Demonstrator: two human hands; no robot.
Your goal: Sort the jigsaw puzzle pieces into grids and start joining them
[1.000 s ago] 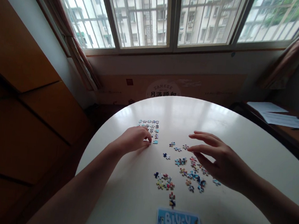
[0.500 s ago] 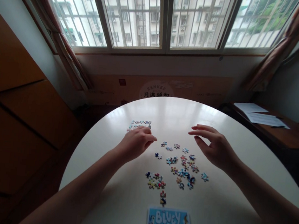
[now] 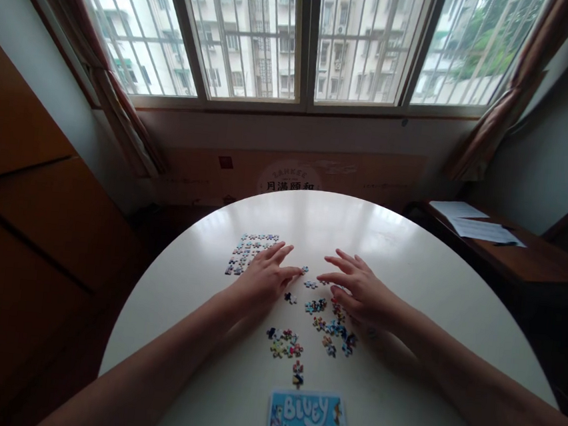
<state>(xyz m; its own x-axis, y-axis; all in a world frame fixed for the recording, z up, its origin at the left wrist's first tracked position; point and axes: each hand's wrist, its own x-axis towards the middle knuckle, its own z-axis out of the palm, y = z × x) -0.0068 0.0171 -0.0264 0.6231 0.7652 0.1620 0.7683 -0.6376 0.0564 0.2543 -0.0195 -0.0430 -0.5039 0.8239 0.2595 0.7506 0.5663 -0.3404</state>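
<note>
My left hand [image 3: 269,273] is open, fingers apart, and its thumb tip is at a small jigsaw piece [image 3: 305,270]; whether it touches the piece I cannot tell. Left of this hand lie rows of jigsaw pieces [image 3: 246,252], partly hidden by my fingers. My right hand [image 3: 357,284] hovers with fingers spread over the right part of the loose pieces and covers some of them. Between and below the hands are a dark-and-white piece [image 3: 290,298], a small cluster [image 3: 316,305], a bluish pile [image 3: 337,330] and a yellow-red group [image 3: 284,343].
A blue card lettered "BLUEY" [image 3: 310,424] lies at the near edge of the round white table [image 3: 189,364]. Two more pieces [image 3: 297,373] sit just above it. Papers [image 3: 486,230] rest on a brown desk [image 3: 545,261] at the right. Behind the table are barred windows.
My right hand has moved left and lower, over the loose pieces. My left hand has spread its fingers and lowered slightly, baring more of the rows. The view has shifted a little.
</note>
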